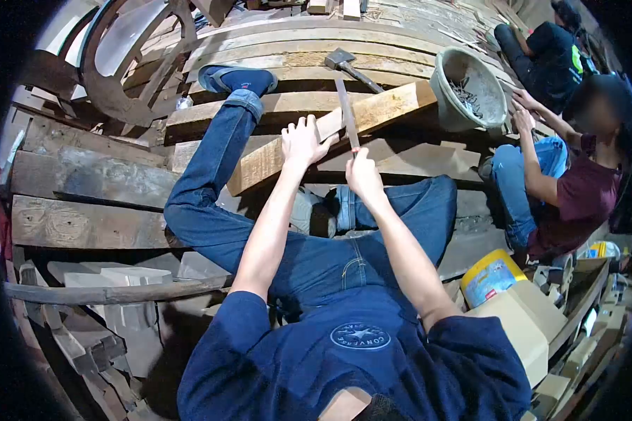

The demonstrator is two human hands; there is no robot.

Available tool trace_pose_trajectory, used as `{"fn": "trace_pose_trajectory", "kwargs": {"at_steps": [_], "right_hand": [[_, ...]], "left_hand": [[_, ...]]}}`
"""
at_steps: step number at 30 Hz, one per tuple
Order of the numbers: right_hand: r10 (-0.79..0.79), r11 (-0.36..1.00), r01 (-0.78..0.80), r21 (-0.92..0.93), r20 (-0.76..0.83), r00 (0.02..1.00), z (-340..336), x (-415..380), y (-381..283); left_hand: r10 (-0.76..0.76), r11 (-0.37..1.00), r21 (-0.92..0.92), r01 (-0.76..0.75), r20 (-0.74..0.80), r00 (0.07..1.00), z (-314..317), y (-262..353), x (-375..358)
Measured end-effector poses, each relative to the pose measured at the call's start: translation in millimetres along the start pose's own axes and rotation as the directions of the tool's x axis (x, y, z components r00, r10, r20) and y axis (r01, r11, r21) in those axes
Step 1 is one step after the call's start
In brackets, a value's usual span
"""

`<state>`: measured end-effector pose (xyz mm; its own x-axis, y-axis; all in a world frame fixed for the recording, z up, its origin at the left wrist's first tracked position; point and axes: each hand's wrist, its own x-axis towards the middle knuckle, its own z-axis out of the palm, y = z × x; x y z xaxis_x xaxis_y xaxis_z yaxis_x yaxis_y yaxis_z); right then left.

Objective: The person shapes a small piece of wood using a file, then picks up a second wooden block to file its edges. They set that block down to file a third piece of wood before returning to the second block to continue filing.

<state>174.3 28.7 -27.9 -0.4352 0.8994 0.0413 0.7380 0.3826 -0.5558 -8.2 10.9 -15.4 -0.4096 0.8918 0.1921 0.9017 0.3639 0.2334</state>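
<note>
Across the person's lap lies a long wooden plank (pixel 330 133), pale and rough, tilted up to the right. On its near edge, the left hand (pixel 303 142) presses down with fingers (pixel 307 125) wrapped over the wood. Just to the right, the right hand (pixel 364 175) is clenched around a thin metal file (pixel 345 112) standing against the plank. Farther right sits a gray bucket (pixel 470 91).

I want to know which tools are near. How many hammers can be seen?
1. The hammer lies on the curved planks beyond the held plank, left of the bucket. Others may be hidden.
</note>
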Motion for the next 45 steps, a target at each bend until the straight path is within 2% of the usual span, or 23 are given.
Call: {"fn": "trace_pose_trajectory", "kwargs": {"at_steps": [2, 4, 5, 6, 8, 10, 11, 12, 15, 18, 20, 21, 22, 24, 26, 27, 29, 31, 34, 35, 39, 43, 45], "right_hand": [[0.021, 0.999, -0.023, -0.034, -0.072, 0.997, 13.3, -11.6, 11.2], [0.053, 0.996, -0.056, -0.066, -0.051, 0.997, 8.7, -16.4, 7.2], [0.045, 0.997, -0.049, -0.064, -0.055, 0.997, 9.0, -16.3, 7.1], [0.04, 0.997, -0.044, -0.061, -0.059, 0.997, 10.0, -14.7, 8.0], [0.034, 0.998, -0.038, -0.053, -0.063, 0.997, 9.7, -12.5, 8.5], [0.028, 0.998, -0.031, -0.053, -0.055, 0.998, 4.1, -13.7, 6.4], [0.029, 0.998, -0.031, -0.056, -0.038, 0.999, 0.9, -14.3, 3.7], [0.033, 0.998, -0.035, -0.058, -0.043, 0.999, 1.4, -15.5, 2.2], [0.077, 0.997, -0.078, -0.029, -0.013, 0.997, 5.9, -12.5, 3.4], [0.094, 0.995, -0.093, -0.029, 0.031, 0.995, 4.2, -10.8, 3.0], [0.071, 0.997, -0.071, -0.023, -0.001, 0.997, 4.4, -10.9, 3.6], [0.067, 0.997, -0.067, -0.03, -0.005, 0.998, 5.0, -9.3, 4.2], [0.066, 0.997, -0.066, -0.037, -0.005, 0.998, 6.1, -10.9, 5.1], [0.057, 0.998, -0.058, -0.027, -0.023, 0.998, 6.2, -13.0, 3.6], [0.045, 0.999, -0.046, -0.021, -0.043, 0.998, 3.8, -13.7, 1.6], [0.057, 0.998, -0.058, -0.03, -0.034, 0.998, 4.2, -12.0, 1.5], [0.083, 0.995, -0.083, -0.05, -0.011, 0.997, 6.0, -11.3, 2.0], [0.063, 0.997, -0.064, -0.041, -0.024, 0.998, 4.7, -13.3, 1.4], [0.048, 0.998, -0.05, -0.04, -0.035, 0.998, 3.2, -13.3, 0.5], [0.048, 0.998, -0.049, -0.041, -0.035, 0.998, 3.2, -14.4, 0.4], [0.072, 0.997, -0.072, 0.005, -0.007, 0.997, 1.7, -13.5, -0.7], [0.068, 0.998, -0.068, 0.005, -0.006, 0.998, 2.5, -12.7, -0.3], [0.062, 0.998, -0.062, 0.013, -0.006, 0.998, 2.6, -15.1, 1.2]], "left_hand": [[0.011, 1.0, -0.02, -0.008, 0.152, 0.988, -16.7, -2.9, 1.4], [0.007, 0.958, -0.273, 0.086, 0.322, 0.947, -20.3, -20.6, 17.9], [0.029, 0.814, -0.561, 0.153, 0.302, 0.953, 1.6, -42.5, 35.1], [-0.095, 0.714, -0.628, 0.308, 0.349, 0.932, -31.5, -36.9, 42.0], [-0.228, 0.764, -0.586, 0.27, 0.146, 0.963, -17.1, -59.5, 69.0], [-0.361, 0.475, -0.667, 0.574, 0.446, 0.819, 25.9, -93.8, 119.4], [-0.373, -0.156, -0.839, 0.522, 0.539, 0.755, 49.9, -100.6, 132.0], [-0.239, -0.357, -0.651, 0.67, 0.757, 0.608, 63.7, -121.2, 154.9], [-0.449, -0.367, -0.77, 0.522, 0.638, 0.625, 100.6, -128.8, 178.6], [-0.455, -0.549, -0.775, 0.313, 0.591, 0.666, 107.2, -123.5, 185.0], [-0.432, -0.63, -0.736, 0.249, 0.598, 0.675, 122.2, -132.9, 195.3], [-0.466, -0.642, -0.729, 0.237, 0.616, 0.635, 111.0, -121.8, 192.1], [-0.43, -0.655, -0.712, 0.253, 0.626, 0.65, 111.4, -123.5, 192.1], [-0.424, -0.548, -0.77, 0.326, 0.592, 0.686, 86.0, -106.6, 172.9], [-0.251, -0.321, -0.777, 0.541, 0.621, 0.743, 100.5, -114.7, 173.3], [-0.259, -0.4, -0.695, 0.597, 0.711, 0.654, 93.5, -113.5, 175.4], [-0.313, -0.393, -0.749, 0.533, 0.654, 0.688, 125.7, -134.9, 180.8], [-0.378, -0.421, -0.772, 0.477, 0.627, 0.682, 111.6, -128.1, 172.9], [-0.517, -0.313, -0.857, 0.409, 0.515, 0.683, 84.5, -115.1, 160.2], [-0.629, -0.396, -0.884, 0.247, 0.457, 0.629, 73.2, -101.5, 155.8], [-0.484, -0.561, -0.798, 0.222, 0.534, 0.693, 99.6, -121.8, 164.5], [-0.394, -0.498, -0.8, 0.335, 0.553, 0.734, 96.1, -115.6, 157.9], [-0.197, -0.366, -0.778, 0.511, 0.601, 0.775, 93.6, -118.5, 158.0]]}}
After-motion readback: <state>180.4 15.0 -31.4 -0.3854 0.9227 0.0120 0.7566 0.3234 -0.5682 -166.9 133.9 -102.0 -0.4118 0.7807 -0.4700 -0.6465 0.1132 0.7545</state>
